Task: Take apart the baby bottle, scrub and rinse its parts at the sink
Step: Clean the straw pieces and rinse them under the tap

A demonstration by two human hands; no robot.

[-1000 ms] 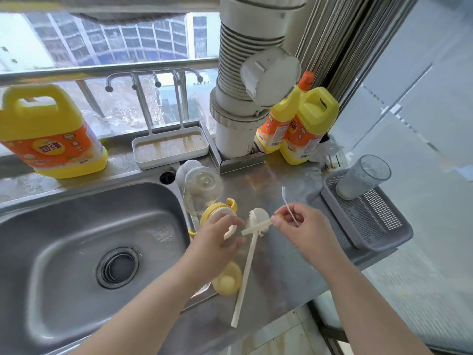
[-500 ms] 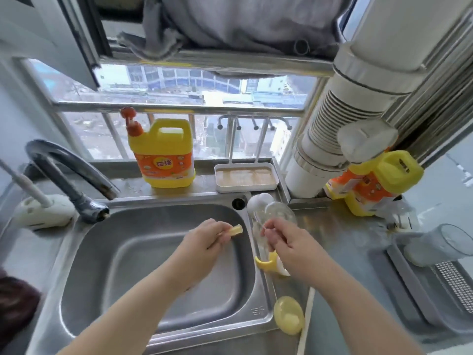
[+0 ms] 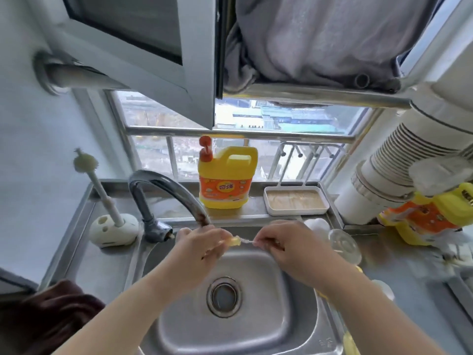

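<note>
Over the steel sink [image 3: 258, 326], my left hand [image 3: 202, 248] pinches a small yellowish bottle part [image 3: 234, 241] just below the faucet spout [image 3: 179, 193]. My right hand [image 3: 286, 245] grips a thin small brush [image 3: 247, 241] whose bristled tip touches the open end of that part. No water runs from the spout. The clear bottle body [image 3: 344, 245] lies on the counter right of the sink, beside a white piece [image 3: 317, 224]. More yellow bottle parts [image 3: 352, 342] show at the sink's right rim, partly hidden by my right forearm.
A yellow detergent jug [image 3: 226, 178] and a white tray [image 3: 295, 201] stand on the sill behind the sink. At the left, a long brush stands in a white holder [image 3: 114, 230]. Yellow detergent bottles [image 3: 430, 216] and a big white pipe [image 3: 399, 172] are at right. A dark cloth [image 3: 46, 316] lies at lower left.
My view has swung left and up from the counter to the sink. Both hands moved over the basin under the spout, and the small brush now meets the yellow part.
</note>
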